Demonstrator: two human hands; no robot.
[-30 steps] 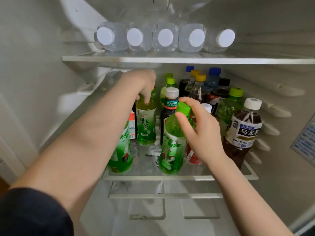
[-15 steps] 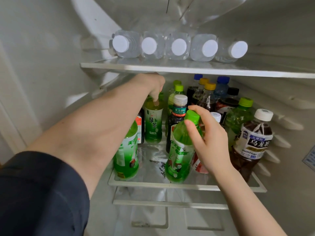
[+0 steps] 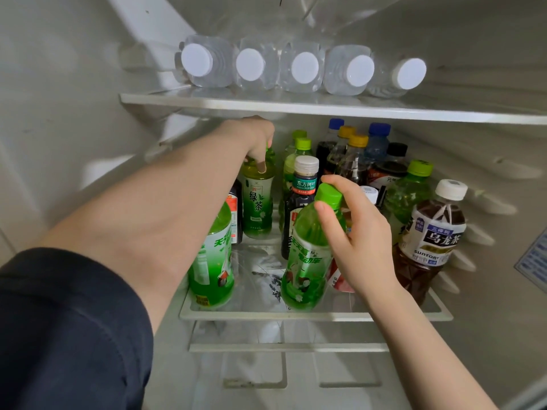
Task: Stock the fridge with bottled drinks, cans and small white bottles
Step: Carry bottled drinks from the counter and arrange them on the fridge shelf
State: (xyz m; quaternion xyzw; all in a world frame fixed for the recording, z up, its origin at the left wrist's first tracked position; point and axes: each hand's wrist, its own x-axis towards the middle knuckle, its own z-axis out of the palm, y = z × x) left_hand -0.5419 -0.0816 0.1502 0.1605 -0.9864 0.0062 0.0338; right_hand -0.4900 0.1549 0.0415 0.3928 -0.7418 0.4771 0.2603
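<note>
glossy clear plastic bottles (image 3: pixel 307 255)

One head-worn camera looks forward and slightly down, close into the open fridge (image 3: pixel 74 99)

Five clear plastic water bottles (image 3: pixel 305 68) lie side by side on your upper white shelf (image 3: pixel 325 109). Below, on the glass shelf (image 3: pixel 296 316), the green plastic drink bottle (image 3: pixel 307 261) stands at the front — brown tea bottle (image 3: pixel 429 241) to its right, green-tea bottle (image 3: pixel 257 202) behind-left.

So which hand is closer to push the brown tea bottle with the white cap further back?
Probably the right hand: the brown tea bottle stands beside it, though it first must let go of the green bottle. The left hand is holding a pale green bottle at the back left.
</note>
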